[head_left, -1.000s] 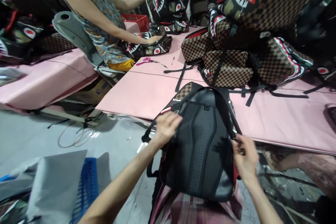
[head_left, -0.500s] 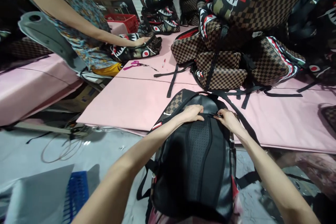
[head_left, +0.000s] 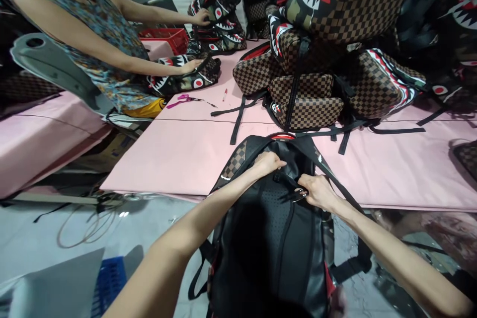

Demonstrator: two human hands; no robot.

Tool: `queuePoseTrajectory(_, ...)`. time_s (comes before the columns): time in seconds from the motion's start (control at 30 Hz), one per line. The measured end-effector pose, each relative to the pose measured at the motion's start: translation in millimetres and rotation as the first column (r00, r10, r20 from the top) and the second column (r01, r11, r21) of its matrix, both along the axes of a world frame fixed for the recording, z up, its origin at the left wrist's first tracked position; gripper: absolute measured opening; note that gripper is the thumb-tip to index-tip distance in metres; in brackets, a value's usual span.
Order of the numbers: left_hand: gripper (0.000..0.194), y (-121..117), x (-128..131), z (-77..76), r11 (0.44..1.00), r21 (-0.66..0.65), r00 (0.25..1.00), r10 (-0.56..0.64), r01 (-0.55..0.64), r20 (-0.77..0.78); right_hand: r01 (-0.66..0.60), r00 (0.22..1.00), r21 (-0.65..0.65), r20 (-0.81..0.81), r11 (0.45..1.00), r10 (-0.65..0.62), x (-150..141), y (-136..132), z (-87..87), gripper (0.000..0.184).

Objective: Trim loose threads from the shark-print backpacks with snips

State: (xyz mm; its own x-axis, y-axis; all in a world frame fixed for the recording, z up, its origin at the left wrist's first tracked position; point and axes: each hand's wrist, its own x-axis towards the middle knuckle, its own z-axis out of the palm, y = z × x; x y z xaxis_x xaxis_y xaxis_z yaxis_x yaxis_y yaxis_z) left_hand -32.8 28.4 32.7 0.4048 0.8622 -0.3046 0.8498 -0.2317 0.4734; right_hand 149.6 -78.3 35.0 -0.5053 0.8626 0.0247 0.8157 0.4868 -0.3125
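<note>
A black backpack with a perforated, padded back panel (head_left: 276, 238) stands in the lower centre of the frame, its top leaning on the near edge of a pink tabletop (head_left: 186, 154). The panel looks like smooth faux leather with a dimpled mesh strip down its middle; a brown checkered side panel (head_left: 235, 161) shows at its upper left, and black webbing straps run off its shoulders. The person's left hand (head_left: 267, 163) lies curled over the top of the back panel, fingers closed on the material. The right hand (head_left: 315, 191) is pinched shut around a small dark tool (head_left: 294, 194) at the top of the panel; what kind of tool it is cannot be told.

Behind it, in the upper centre and right, rises a heap of brown checkered backpacks with shark-mouth prints (head_left: 316, 59), their flat black straps trailing across the pink sheet. More camouflage shark-print bags (head_left: 219, 15) are stacked at the top centre, beside a red plastic basket (head_left: 167, 39). In the upper left a co-worker in a patterned sleeveless top (head_left: 100, 44) sits on a grey plastic chair (head_left: 55, 67), one hand on a flat shark-print bag (head_left: 182, 74), the other on the far stack. Pink-handled scissors (head_left: 182, 99) and a small red pen (head_left: 224, 94) lie on the tabletop nearby. The floor at the lower left is glossy grey, with loose cable loops (head_left: 89, 218) and a blue plastic crate (head_left: 108, 283).
</note>
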Motion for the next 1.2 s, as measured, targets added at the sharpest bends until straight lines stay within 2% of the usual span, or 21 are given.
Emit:
queuePoseTrajectory(0.17, 0.023, -2, 20, 0.9, 0.995, -0.039, 0.992, 0.09, -0.094, -0.09, -0.098, 0.982, 0.026, -0.159, 0.995, 0.101, -1, -14, -1.2, 0.021)
queuePoseTrajectory(0.27, 0.019, -5, 29, -1.2, 0.994, -0.032, 0.991, 0.101, -0.105, -0.092, -0.122, 0.968, -0.009, -0.223, 0.993, 0.117, 3, -23, 0.8, 0.021)
queuePoseTrajectory(0.33, 0.021, -6, 30, -3.6, 0.994, -0.072, 0.994, 0.081, -0.086, -0.069, -0.131, 0.961, -0.022, -0.249, 0.991, 0.122, 5, -28, 2.4, 0.019)
queuePoseTrajectory(0.43, 0.025, -7, 23, -6.6, 0.988, -0.153, 1.0, 0.007, -0.007, -0.006, -0.139, 0.958, -0.018, -0.255, 0.99, 0.129, 9, -34, 4.0, 0.017)
queuePoseTrajectory(0.5, 0.021, -11, 18, -8.2, 0.986, -0.155, 0.998, -0.053, 0.057, 0.031, -0.137, 0.962, -0.012, -0.241, 0.99, 0.13, 12, -35, 3.0, 0.016)
queuePoseTrajectory(0.57, 0.03, -16, 18, -10.9, 0.985, -0.067, 0.987, -0.156, 0.158, 0.024, -0.14, 0.968, -0.01, -0.211, 0.99, 0.134, 16, -33, -0.5, 0.016)
queuePoseTrajectory(0.63, 0.043, -19, 24, -15.2, 0.959, 0.036, 0.959, -0.281, 0.283, -0.049, -0.15, 0.975, -0.009, -0.169, 0.989, 0.146, 20, -30, -6.0, 0.015)
queuePoseTrajectory(0.67, 0.044, -19, 30, -17.8, 0.939, 0.067, 0.94, -0.33, 0.337, -0.09, -0.155, 0.977, -0.011, -0.147, 0.988, 0.152, 22, -28, -9.0, 0.015)
queuePoseTrajectory(0.73, 0.034, -18, 41, -23.0, 0.916, 0.065, 0.913, -0.386, 0.397, -0.134, -0.166, 0.98, -0.016, -0.113, 0.986, 0.163, 25, -24, -14.0, 0.013)
queuePoseTrajectory(0.83, 0.012, -16, 50, -28.8, 0.909, 0.03, 0.905, -0.409, 0.415, -0.115, -0.171, 0.983, -0.025, -0.073, 0.985, 0.169, 28, -18, -17.1, 0.012)
queuePoseTrajectory(0.87, 0.007, -16, 50, -30.2, 0.912, 0.026, 0.909, -0.404, 0.409, -0.105, -0.167, 0.985, -0.028, -0.058, 0.986, 0.165, 29, -16, -16.9, 0.012)
queuePoseTrajectory(0.93, 0.01, -20, 45, -32.2, 0.928, 0.022, 0.925, -0.37, 0.373, -0.084, -0.148, 0.989, -0.037, -0.034, 0.988, 0.147, 31, -12, -15.3, 0.012)
queuePoseTrajectory(1.07, 0.016, -35, 28, -36.4, 0.98, 0.013, 0.979, -0.197, 0.198, -0.052, -0.121, 0.989, -0.076, -0.099, 0.99, 0.114, 41, 2, -8.5, 0.015)
queuePoseTrajectory(1.2, 0.016, -48, 20, -40.5, 1.0, -0.022, 1.0, -0.014, 0.014, -0.011, 0.001, 0.989, -0.049, -0.146, 0.999, -0.008, 46, 23, -0.7, 0.051)
